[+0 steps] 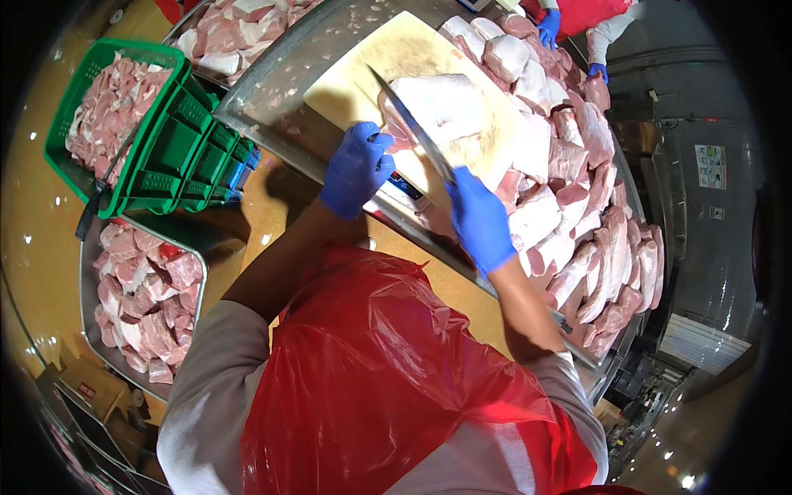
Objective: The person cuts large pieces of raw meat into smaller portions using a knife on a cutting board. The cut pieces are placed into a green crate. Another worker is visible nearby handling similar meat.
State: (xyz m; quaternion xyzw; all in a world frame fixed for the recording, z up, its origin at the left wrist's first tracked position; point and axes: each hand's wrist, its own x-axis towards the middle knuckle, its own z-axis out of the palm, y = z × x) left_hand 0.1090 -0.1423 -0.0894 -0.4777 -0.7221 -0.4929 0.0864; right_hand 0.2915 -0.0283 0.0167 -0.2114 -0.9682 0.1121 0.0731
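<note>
A large slab of pale, fatty raw meat (445, 103) lies on a worn yellowish cutting board (351, 74). My right hand (481, 221), in a blue glove, grips the handle of a long knife (412, 128). Its blade slants up and left across the left part of the slab. My left hand (358, 169), also gloved in blue, is closed at the slab's near left edge, pinching a bit of its meat. Below the board, between my hands, a small scale with a dark display (404, 186) shows in part.
Many raw meat pieces (569, 157) are heaped on the metal table (276, 70) to the right. Left stand stacked green crates (177, 132) with trimmings and a metal bin (200, 289) of meat chunks. A co-worker's blue-gloved hands (549, 29) reach in at the far right.
</note>
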